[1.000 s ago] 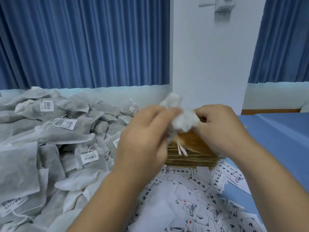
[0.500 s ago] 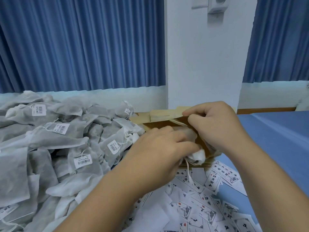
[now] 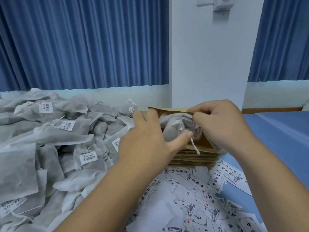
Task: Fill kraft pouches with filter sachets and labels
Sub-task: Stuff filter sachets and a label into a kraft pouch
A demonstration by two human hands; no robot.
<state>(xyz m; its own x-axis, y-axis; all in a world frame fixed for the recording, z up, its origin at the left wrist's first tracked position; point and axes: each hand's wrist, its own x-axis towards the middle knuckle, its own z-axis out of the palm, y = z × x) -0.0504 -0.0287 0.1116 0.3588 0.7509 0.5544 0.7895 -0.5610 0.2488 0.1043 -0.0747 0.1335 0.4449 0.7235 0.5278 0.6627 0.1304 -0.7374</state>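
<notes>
Blue bench (image 3: pixel 275 131), blue curtains (image 3: pixel 83 44), white wall (image 3: pixel 209 56). The right hand (image 3: pixel 222 124) pinches the kraft pouch (image 3: pixel 168 109) rim. The left hand (image 3: pixel 145 143), fingers straight, presses the filter sachet (image 3: pixel 173 126) into it. Left of them lie barcode-tagged sachets (image 3: pixel 63 136); nearer, labels (image 3: pixel 200 185), print unreadable.

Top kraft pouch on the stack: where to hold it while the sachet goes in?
Pinch the raised upper lip of the kraft pouch, fingers coming from the right, as the right hand does. It lies flat on the stack, so only that lip is free, and the left hand needs the left side to press the sachet in.
</notes>
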